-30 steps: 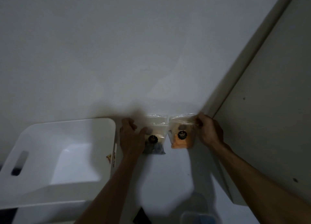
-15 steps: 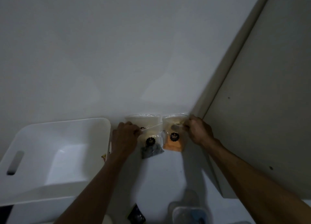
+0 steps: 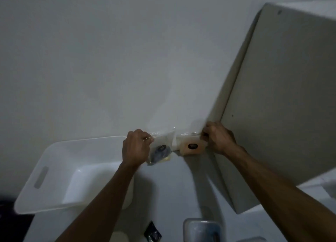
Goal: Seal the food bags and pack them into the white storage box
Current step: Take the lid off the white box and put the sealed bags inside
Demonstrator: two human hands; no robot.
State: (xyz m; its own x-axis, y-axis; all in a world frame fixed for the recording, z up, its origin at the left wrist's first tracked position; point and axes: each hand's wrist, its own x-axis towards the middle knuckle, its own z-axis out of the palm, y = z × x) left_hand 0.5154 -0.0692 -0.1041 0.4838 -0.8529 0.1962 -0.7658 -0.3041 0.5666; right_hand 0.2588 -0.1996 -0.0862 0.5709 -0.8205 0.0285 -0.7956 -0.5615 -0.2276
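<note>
Head view: dim room, white tabletop (image 3: 163,187) against plain wall (image 3: 109,60); beige panel (image 3: 281,96) right. Left hand (image 3: 135,147) pinches top of dark-filled bag (image 3: 161,150); right hand (image 3: 218,138) pinches orange-filled bag (image 3: 190,146). White storage box (image 3: 60,170) left, just beside

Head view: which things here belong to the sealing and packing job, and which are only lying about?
Belong to the job:
- bag with dark food, top in the left hand grip
- bag with orange food, top in the right hand grip
- white storage box, no bags inside

Lying about:
- clear plastic container
- small black packet
- beige panel
</note>
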